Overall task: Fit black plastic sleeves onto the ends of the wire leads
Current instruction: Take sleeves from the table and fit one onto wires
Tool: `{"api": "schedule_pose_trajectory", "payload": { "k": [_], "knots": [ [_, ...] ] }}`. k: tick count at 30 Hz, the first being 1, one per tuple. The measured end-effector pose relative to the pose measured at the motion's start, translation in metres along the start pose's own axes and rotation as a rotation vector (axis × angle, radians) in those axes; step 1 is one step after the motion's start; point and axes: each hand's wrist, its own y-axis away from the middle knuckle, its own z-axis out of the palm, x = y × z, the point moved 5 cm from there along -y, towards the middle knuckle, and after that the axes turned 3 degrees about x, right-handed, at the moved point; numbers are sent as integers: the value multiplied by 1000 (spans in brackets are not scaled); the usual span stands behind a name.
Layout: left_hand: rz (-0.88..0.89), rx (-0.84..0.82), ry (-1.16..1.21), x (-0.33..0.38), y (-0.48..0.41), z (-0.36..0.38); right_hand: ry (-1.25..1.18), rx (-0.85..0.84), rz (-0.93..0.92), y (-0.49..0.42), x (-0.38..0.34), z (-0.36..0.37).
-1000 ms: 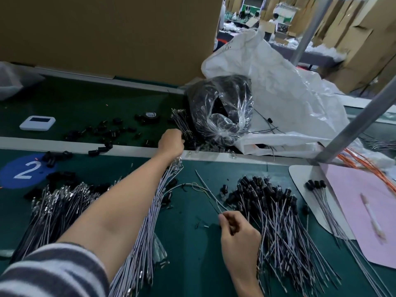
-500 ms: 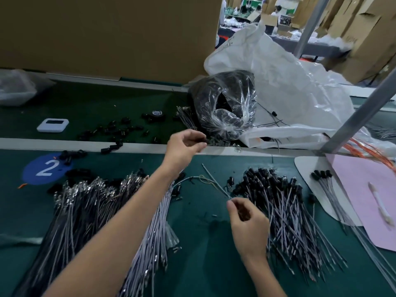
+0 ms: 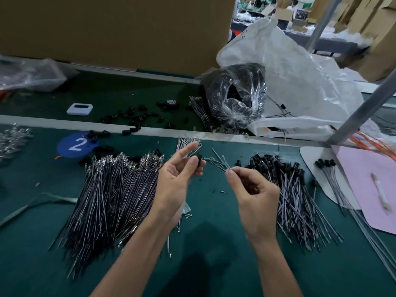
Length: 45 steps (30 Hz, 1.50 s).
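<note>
Underneath it all, a dark green table (image 3: pixel 214 271) with a pale rail across its far part. At the far right, a big crumpled white plastic sack (image 3: pixel 304 82). Against it, a clear plastic bag stuffed with black sleeves (image 3: pixel 233 97). On the near table to the left, a broad heap of bare dark wire leads with metal tips (image 3: pixel 111 194); to the right, a heap of leads already capped in black (image 3: pixel 291 189).

Between the heaps and above the table, two bare hands. On the left hand (image 3: pixel 175 181), thumb and middle finger pinching one small black plastic sleeve (image 3: pixel 198 159), index finger straight and clear of it. On the right hand (image 3: pixel 255 198), thumb and forefinger pinching a thin grey wire lead (image 3: pixel 220 160), the other fingers curled. Anything more in that palm: impossible to tell.

Sleeve and lead near each other, apart, not yet mated. Step in hand, by the look of it: lining up for insertion. Needed next, probably: aiming the lead's free end at the sleeve's bore, then pushing straight in without buckling so slender a wire.

Sleeve: short, stubby, matte black, opening hidden from here. Lead: fine, pale grey, poking up and leftward out of the pinch.
</note>
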Motion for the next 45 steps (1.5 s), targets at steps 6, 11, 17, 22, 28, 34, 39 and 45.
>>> {"api": "schedule_pose_trajectory", "payload": {
  "k": [6,11,17,22,28,34,39,45],
  "knots": [
    [-117,82,240,-7,14,2,-2,-48,72,11,0,7],
    [-128,93,302,-10,20,4,33,-57,85,13,1,6],
    [-124,68,266,-14,25,6,9,-15,102,12,2,7],
    [-121,32,214,-24,31,12,-41,-2,123,16,1,15],
    [-95,12,132,-25,34,7,-74,41,159,20,2,12],
    [-163,46,214,-25,37,7,-20,38,170,22,3,15],
    [-221,195,279,-23,33,1,11,-5,168,24,3,15],
    [-219,228,365,-17,30,-5,196,-6,51,24,6,5]
  ]
}}
